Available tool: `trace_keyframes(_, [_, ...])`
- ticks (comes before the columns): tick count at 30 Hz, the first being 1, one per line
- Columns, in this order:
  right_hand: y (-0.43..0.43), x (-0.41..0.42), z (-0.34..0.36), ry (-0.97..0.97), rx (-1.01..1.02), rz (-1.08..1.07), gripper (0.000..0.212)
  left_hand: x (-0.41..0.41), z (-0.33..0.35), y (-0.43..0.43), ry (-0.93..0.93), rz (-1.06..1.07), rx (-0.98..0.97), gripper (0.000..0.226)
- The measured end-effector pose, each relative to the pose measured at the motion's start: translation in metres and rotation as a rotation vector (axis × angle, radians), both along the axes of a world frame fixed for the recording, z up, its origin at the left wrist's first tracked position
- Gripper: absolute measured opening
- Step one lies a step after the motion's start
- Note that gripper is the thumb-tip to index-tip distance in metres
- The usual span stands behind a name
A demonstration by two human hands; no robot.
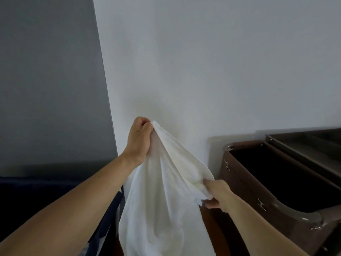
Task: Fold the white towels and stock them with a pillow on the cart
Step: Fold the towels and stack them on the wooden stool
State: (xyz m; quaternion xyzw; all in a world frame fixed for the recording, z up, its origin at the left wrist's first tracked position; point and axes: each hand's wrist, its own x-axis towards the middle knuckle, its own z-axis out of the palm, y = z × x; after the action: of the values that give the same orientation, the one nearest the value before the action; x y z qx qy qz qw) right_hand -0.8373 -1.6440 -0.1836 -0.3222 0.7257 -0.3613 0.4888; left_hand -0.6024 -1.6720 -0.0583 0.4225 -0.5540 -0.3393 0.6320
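Head view: at frame centre the curled fingers of the left hand [139, 139] pinch the top corner of the soft white terry towel [160, 200], while the right hand [216, 194], lower right, grips a bunched edge between thumb and fingers. This hold likely lets the cloth hang open for locating its edges before folding. Both forearms extend forward, left raised higher; the brown fabric-sided metal-framed cart [276, 183] stands just right.

Dim, even, cool light on the wall [203, 61], the towel [162, 182] the brightest area, a soft shadow on the wall beside the cart [276, 182], its bin interior near black, straight lines bowed toward the edges, slight overall softness.
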Motion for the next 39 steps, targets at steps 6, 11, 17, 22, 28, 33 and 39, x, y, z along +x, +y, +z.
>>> trace_keyframes(6, [0.017,0.009,0.033,-0.659,-0.112,0.094,0.017,0.001,-0.011,0.004,0.030,-0.023,0.023,0.013])
trace_keyframes(11, [-0.001,0.008,0.081,-0.730,-0.470,0.260,0.038,-0.005,-0.015,0.010,0.015,-0.056,0.045,0.015])
trace_keyframes(17, [-0.009,0.001,0.004,-0.254,-0.134,0.018,0.020,-0.001,0.003,0.016,0.101,-0.055,-0.019,0.013])
trace_keyframes(22, [-0.012,-0.015,-0.035,0.188,-0.073,0.023,0.017,0.012,-0.002,0.006,0.089,-0.003,0.016,0.011])
trace_keyframes(28, [-0.010,-0.017,-0.028,0.136,0.055,0.101,0.029,0.004,-0.008,0.007,0.118,-0.014,0.037,0.011])
trace_keyframes(33, [-0.003,-0.011,-0.028,0.042,0.171,0.093,0.018,-0.003,-0.004,0.008,0.050,-0.038,0.019,0.013])
trace_keyframes(39, [-0.004,-0.021,-0.033,0.097,0.039,0.034,0.011,-0.002,0.000,0.004,0.031,0.059,0.005,0.012])
